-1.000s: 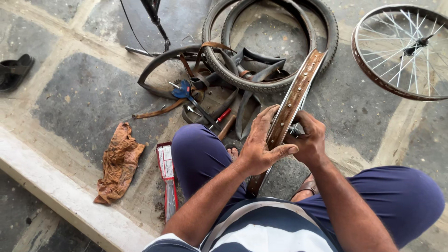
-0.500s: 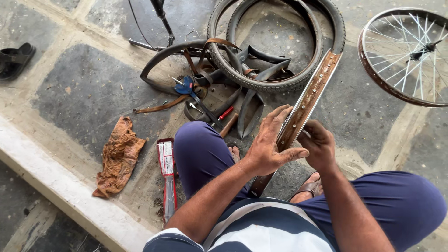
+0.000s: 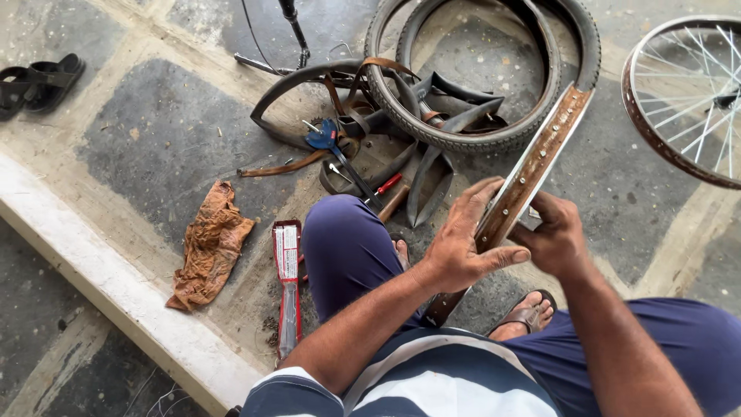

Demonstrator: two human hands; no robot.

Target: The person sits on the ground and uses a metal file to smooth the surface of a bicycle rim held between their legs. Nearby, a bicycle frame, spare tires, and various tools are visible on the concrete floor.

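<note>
Single view, head-worn cam. Looks steeply down from above person's chest, facing fwd over knees to stone floor. Close range: forearms and both hands fill near centre-right; tyre at far edge, sandals far left. No 2nd view, no overlap.

A person sits above a stone floor, seen from above, holding a rusty bicycle rim edge-on between both hands. The left hand wraps its near side with fingers spread; the right hand grips the far side. Beyond lie a black tyre, loose rubber strips, a blue-handled tool and a red screwdriver. A brown rag and a narrow red packet lie left; a spoked wheel lies right
</note>
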